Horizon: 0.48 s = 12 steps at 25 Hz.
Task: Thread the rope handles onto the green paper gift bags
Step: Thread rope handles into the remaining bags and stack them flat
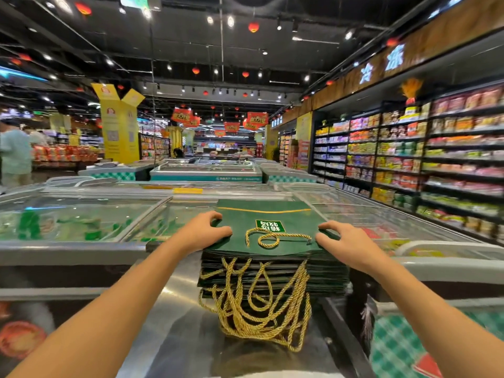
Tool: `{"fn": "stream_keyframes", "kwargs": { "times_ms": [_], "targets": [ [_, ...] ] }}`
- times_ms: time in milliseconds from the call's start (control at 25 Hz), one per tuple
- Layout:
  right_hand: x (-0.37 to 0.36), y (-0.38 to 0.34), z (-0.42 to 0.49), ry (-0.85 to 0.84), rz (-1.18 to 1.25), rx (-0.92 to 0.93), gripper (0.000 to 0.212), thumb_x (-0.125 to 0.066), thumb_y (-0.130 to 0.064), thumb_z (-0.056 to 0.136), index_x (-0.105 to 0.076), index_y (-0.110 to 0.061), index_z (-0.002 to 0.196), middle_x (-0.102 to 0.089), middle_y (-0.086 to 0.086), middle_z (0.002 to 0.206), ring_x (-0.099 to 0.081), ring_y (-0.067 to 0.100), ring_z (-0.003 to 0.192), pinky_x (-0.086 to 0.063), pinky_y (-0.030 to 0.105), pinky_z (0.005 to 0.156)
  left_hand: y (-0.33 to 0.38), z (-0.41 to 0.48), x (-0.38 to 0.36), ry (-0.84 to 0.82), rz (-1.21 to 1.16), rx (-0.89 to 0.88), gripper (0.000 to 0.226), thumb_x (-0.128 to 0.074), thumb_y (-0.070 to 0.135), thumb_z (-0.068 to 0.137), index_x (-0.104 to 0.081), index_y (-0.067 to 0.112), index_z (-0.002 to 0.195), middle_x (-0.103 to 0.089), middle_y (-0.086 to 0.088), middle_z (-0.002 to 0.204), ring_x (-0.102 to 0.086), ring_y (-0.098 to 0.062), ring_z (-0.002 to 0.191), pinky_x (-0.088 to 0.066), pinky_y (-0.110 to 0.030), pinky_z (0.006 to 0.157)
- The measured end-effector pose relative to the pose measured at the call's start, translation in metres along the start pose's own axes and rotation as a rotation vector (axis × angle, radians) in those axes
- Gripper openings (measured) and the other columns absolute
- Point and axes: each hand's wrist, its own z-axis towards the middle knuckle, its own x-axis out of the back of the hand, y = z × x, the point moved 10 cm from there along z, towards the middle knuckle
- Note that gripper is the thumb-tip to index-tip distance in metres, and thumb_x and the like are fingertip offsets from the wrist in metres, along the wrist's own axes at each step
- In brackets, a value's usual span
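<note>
Fingers (216, 214) of my left hand (203, 231) and right hand (345, 241) grip opposite edges of the top green bag (272, 214) on the stack (272, 274); lifting unevenly could tangle its loose rope handle (275, 237).

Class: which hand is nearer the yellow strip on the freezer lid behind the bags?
Left. The left hand holds the bag stack at its left edge, just in front of the yellow strip; the right hand holds the right edge, farther across.
</note>
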Motion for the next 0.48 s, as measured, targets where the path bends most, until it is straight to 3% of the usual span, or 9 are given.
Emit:
{"fn": "stream_keyframes", "kwargs": {
  "times_ms": [160, 280, 360, 480],
  "targets": [
    [-0.018, 0.012, 0.009, -0.048, -0.044, -0.039, 0.045, -0.049, -0.049, 0.101, -0.057, -0.026, 0.138, -0.056, 0.005, 0.145, -0.062, 0.024, 0.116, -0.048, 0.035, 0.093, -0.013, 0.01, -0.008, -0.043, 0.059, 0.049, 0.061, -0.062, 0.043, 0.094, -0.048, 0.016, 0.146, -0.051, -0.009, 0.146, -0.055, -0.024, 0.123, -0.045, -0.037, 0.106],
    [-0.016, 0.01, 0.017, -0.029, -0.093, -0.046, 0.041, -0.049, -0.047, 0.1, -0.064, -0.022, 0.128, -0.067, 0.006, 0.127, -0.064, 0.023, 0.105, -0.052, 0.038, 0.093, -0.016, 0.015, -0.002, -0.049, 0.15, 0.06, 0.06, -0.059, 0.044, 0.096, -0.048, 0.014, 0.146, -0.052, -0.011, 0.148, -0.053, -0.025, 0.127, -0.043, -0.036, 0.108],
    [-0.006, -0.007, 0.027, 0.011, -0.087, 0.016, 0.04, -0.048, -0.046, 0.101, -0.065, -0.021, 0.127, -0.068, 0.006, 0.129, -0.062, 0.023, 0.112, -0.051, 0.038, 0.097, 0.003, 0.019, 0.015, 0.041, 0.199, -0.006, 0.058, -0.056, 0.042, 0.098, -0.046, 0.015, 0.148, -0.048, -0.008, 0.152, -0.048, -0.026, 0.136, -0.038, -0.038, 0.112],
    [-0.009, -0.046, 0.047, -0.049, -0.048, 0.111, 0.052, -0.045, -0.053, 0.102, -0.055, -0.022, 0.143, -0.053, 0.001, 0.149, -0.05, 0.022, 0.134, -0.04, 0.034, 0.106, 0.049, 0.025, 0.02, 0.059, 0.245, -0.152, 0.056, -0.049, 0.045, 0.102, -0.043, 0.019, 0.151, -0.045, -0.003, 0.155, -0.046, -0.023, 0.138, -0.037, -0.036, 0.111]
  ]
}}
